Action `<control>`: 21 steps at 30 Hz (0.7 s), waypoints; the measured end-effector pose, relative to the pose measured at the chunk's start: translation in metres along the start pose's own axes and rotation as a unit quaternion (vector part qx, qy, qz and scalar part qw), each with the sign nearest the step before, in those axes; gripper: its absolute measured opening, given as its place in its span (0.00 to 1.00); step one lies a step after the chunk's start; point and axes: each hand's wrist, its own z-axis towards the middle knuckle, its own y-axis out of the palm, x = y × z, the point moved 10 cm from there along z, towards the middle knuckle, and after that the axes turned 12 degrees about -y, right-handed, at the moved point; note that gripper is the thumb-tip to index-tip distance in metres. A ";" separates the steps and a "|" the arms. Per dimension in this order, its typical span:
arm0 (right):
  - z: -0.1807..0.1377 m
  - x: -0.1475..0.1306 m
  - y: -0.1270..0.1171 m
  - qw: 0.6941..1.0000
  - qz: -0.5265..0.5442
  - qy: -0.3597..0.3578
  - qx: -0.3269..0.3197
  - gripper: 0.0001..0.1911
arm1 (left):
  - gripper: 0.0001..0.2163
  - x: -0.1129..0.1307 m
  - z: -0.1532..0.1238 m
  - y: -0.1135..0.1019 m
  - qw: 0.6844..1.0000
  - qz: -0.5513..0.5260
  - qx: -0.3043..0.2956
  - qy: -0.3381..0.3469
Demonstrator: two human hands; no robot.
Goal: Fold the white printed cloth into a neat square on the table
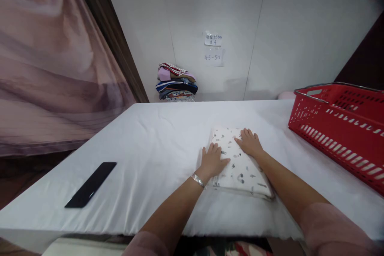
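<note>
A folded white cloth with small dark printed figures lies on the white-covered table, a little right of centre. My left hand rests flat on its left edge, fingers stretched out, with a silver bracelet at the wrist. My right hand lies flat on the cloth's upper part, fingers spread. Neither hand holds anything.
A red plastic basket stands at the table's right side. A black phone lies near the left front edge. A stack of folded clothes sits against the back wall under two paper notes. A pink curtain hangs at left.
</note>
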 end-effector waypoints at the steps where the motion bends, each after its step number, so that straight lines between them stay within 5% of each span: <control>1: 0.000 0.000 0.000 1.000 -0.001 0.000 0.001 0.36 | 0.32 0.006 0.007 -0.006 1.000 0.004 0.009 -0.002; 6: -0.003 -0.001 -0.001 1.000 -0.013 -0.004 0.010 0.35 | 0.30 0.039 0.054 -0.030 0.992 0.018 0.110 0.058; 10: -0.004 -0.004 -0.003 0.999 -0.019 -0.016 0.021 0.34 | 0.32 0.011 0.087 -0.009 0.997 -0.002 0.072 -0.039; 21: -0.003 -0.014 -0.006 0.999 -0.018 -0.043 0.016 0.34 | 0.32 -0.001 0.090 -0.003 0.992 -0.027 0.089 -0.080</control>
